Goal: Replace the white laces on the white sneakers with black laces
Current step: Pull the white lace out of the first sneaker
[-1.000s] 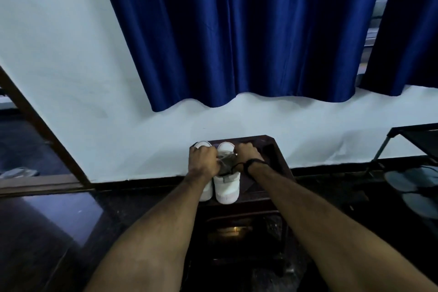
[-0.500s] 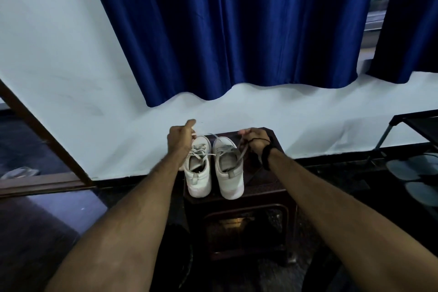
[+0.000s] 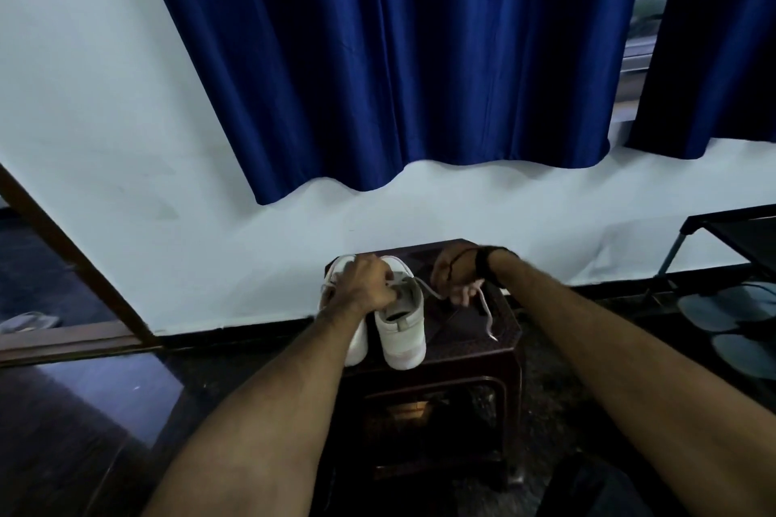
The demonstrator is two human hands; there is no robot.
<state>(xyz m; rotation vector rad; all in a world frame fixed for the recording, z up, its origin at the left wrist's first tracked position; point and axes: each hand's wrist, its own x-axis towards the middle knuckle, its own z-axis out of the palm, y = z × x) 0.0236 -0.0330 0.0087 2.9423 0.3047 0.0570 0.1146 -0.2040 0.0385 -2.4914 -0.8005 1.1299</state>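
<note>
While two white sneakers [image 3: 401,325] stand side by side on the dark stool [image 3: 466,344], heels toward the camera, the left hand [image 3: 364,285] grips the laces over them; right of them, the right hand [image 3: 455,275] pinches a white lace [image 3: 483,306] trailing onto the stool.

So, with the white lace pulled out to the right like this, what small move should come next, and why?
Probably keep pulling with the right hand to draw the white lace out of the right sneaker. Its free end already lies on the dark stool, and the left hand steadies the shoes.
</note>
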